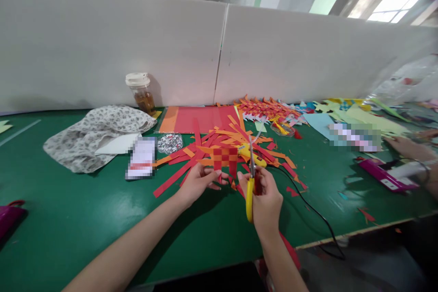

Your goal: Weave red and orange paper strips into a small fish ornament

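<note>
Head view: both my hands are over the green counter [85, 232].
Right grip: my right hand [266, 197] is closed around the yellow handles of the scissors [251, 194], blades pointing away from me.
Left grip: my left hand [202, 179] has thumb and fingers pinched on a lower end of the woven paper [226, 158].
Woven paper: red and orange checks, held up just left of the scissors; whether my right thumb touches it I cannot tell.
Strips: loose red and orange strips [176, 179] lie heaped behind it, a yellow glue gun [260, 160] among them.
Left side: a phone [142, 157] lies near a small bag [170, 143] and a patterned cloth [99, 130].
Right side: another person's hand [407, 147] is near a purple tool [386, 176].
Back: a lidded cup [145, 100] stands near the white partition [137, 41].
</note>
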A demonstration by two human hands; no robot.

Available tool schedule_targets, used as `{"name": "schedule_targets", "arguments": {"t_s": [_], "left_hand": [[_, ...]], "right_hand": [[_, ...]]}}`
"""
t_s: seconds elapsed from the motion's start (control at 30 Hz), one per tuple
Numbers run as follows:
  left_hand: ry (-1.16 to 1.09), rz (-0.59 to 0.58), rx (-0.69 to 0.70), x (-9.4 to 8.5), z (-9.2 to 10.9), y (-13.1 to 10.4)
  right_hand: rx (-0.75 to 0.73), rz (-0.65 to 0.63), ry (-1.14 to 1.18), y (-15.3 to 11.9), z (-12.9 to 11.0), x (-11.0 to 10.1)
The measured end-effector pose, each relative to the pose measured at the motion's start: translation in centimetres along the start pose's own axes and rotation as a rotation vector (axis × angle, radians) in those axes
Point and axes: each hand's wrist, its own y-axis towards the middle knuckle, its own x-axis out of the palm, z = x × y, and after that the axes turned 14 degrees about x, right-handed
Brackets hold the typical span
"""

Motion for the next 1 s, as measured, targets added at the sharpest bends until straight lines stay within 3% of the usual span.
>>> {"name": "schedule_targets", "arguments": {"t_s": [0.1, 0.27, 0.6, 0.77, 1.0], "left_hand": [[-0.012, -0.021, -0.022, -0.05, -0.30, -0.03], [0.034, -0.169, -0.060, -0.22, -0.58, -0.07], [-0.019, -0.238, -0.089, -0.38, -0.71, -0.33], [-0.008, -0.206, -0.101, -0.40, -0.77, -0.13], [0.029, -0.139, -0.057, -0.82, -0.27, 0.15]], "right_hand": [[0.014, -0.015, 0.066, 0.24, 0.26, -0.01], [-0.001, -0.013, 0.041, 0.27, 0.75, -0.04], [0.007, 0.006, 0.143, 0.34, 0.73, -0.07], [-0.005, 0.016, 0.170, 0.15, 0.84, -0.33], [0.083, 0.191, 0.324, 0.32, 0.32, -0.64]]}}
